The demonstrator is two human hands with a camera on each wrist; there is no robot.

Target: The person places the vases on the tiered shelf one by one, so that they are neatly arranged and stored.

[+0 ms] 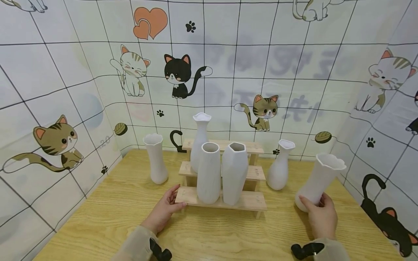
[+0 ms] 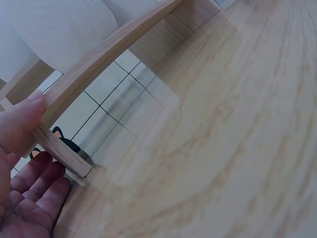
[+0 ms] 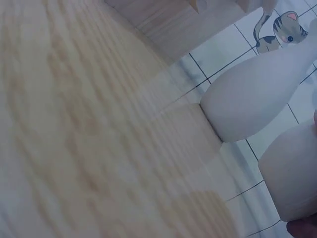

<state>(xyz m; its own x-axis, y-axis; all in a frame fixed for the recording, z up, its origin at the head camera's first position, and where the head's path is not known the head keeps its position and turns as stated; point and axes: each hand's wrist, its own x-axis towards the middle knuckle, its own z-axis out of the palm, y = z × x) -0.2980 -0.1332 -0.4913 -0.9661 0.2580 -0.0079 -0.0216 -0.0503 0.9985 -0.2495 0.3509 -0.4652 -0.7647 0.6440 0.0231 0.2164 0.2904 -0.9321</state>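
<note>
A three-step wooden stand (image 1: 251, 200) is on the table, with two white vases, one ribbed (image 1: 209, 174) and one faceted (image 1: 234, 174), on its lowest step. A taller slim-necked vase (image 1: 200, 145) stands behind them on a higher step. My left hand (image 1: 164, 210) grips the left end of the lowest step, its thumb on the front and fingers around the leg (image 2: 64, 153). With thumb and fingers my right hand (image 1: 321, 217) holds a white wavy-rimmed vase (image 1: 318, 181) low on its body; the vase leans right. Its base (image 3: 292, 173) shows in the right wrist view.
Left of the stand, a white fluted vase (image 1: 156, 159) stands on the wooden table (image 1: 124, 188). To the right is a narrow-necked white vase (image 1: 280, 166), between the stand and my right hand. A cat-printed cloth (image 1: 222, 43) hangs behind and along both sides.
</note>
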